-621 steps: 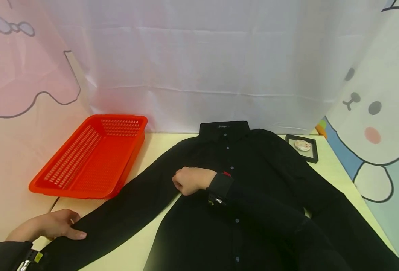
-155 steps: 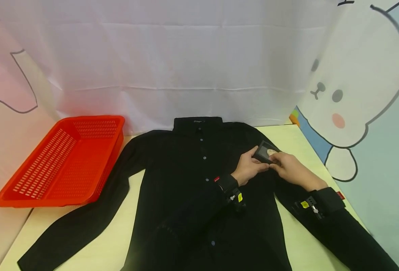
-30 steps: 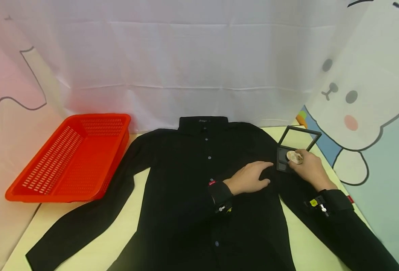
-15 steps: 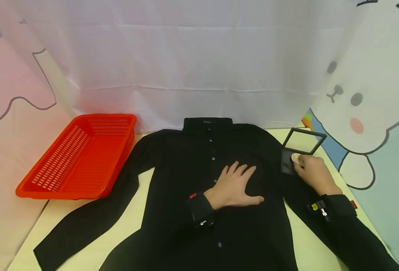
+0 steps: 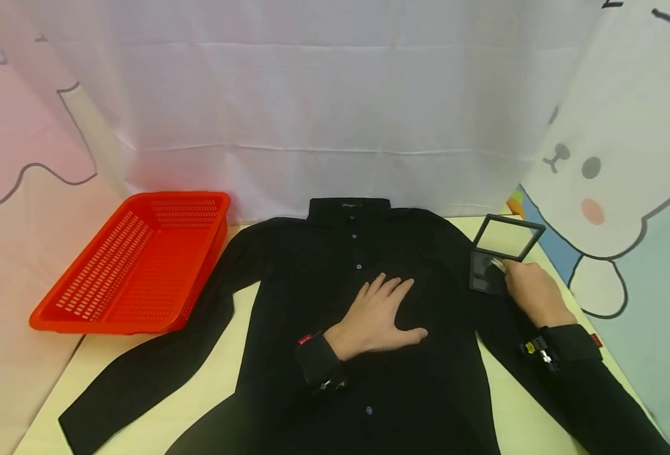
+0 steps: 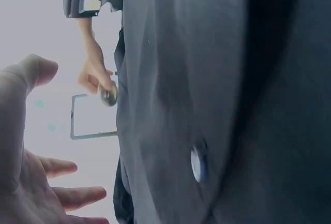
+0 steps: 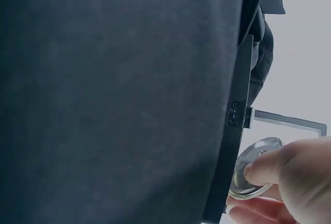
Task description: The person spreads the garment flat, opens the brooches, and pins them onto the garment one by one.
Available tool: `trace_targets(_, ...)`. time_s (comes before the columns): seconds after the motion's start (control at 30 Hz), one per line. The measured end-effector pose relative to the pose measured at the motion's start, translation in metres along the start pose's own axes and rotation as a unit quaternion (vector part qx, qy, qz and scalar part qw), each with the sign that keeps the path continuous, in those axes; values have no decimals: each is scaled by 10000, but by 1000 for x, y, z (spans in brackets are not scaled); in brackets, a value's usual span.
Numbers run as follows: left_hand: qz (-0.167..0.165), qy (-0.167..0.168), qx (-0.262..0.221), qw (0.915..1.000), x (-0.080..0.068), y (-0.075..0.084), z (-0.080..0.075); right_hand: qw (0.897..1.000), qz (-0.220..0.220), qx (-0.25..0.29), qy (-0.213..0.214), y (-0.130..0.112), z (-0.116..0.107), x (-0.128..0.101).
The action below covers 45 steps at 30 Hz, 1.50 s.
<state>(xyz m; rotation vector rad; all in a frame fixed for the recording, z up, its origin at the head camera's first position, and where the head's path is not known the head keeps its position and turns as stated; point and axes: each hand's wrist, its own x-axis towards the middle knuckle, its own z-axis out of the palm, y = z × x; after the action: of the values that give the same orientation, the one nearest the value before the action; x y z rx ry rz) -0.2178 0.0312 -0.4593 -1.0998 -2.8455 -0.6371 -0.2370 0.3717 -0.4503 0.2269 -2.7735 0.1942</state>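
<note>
A black button-up shirt (image 5: 335, 265) lies spread face up on the table. My left hand (image 5: 383, 306) rests flat on its chest with the fingers spread, and its palm (image 6: 20, 157) shows in the left wrist view. My right hand (image 5: 523, 285) pinches a small round disc (image 5: 497, 266) over an open black case (image 5: 483, 281), which sits on the shirt's right shoulder. The case's framed lid (image 5: 508, 237) stands tilted up. In the right wrist view my fingertips (image 7: 282, 172) grip the disc (image 7: 253, 175) beside the case edge (image 7: 235, 146).
A red perforated basket (image 5: 136, 265) stands at the left back of the pale yellow table (image 5: 215, 385). White cloth hangs behind, and a cartoon-printed curtain (image 5: 614, 189) closes the right side. The shirt's sleeves (image 5: 147, 373) trail toward both front corners.
My left hand left the case, moved left and now lies flat on the shirt's chest. My right hand stays at the open case with the disc.
</note>
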Motion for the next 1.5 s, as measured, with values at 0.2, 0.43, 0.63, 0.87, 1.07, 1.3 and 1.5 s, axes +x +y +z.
trace_targets(0.2,-19,99,146,9998,-7,-18,-6,9994,-184,-71,272,2,2,-1)
trace_targets(0.43,-168,231,154,9995,-24,-40,-10,9994,-277,42,219,-1,0,0)
trace_targets(0.63,-290,292,98,9991,-29,-55,-13,9980,-579,134,201,-22,-14,3)
trace_targets(0.87,-305,477,-122,9983,-34,-64,-26,9884,-1335,394,615,-67,-32,8)
trace_targets(1.07,-55,793,-252,9965,-44,-72,-43,9774,-1828,598,882,-104,-45,11)
trace_targets(1.3,431,1233,-504,9902,-50,-70,-66,9637,-2239,895,1148,-140,-51,12)
trace_targets(1.5,616,1603,-816,9818,-44,-58,-78,9509,-2499,1426,1143,-167,-53,15)
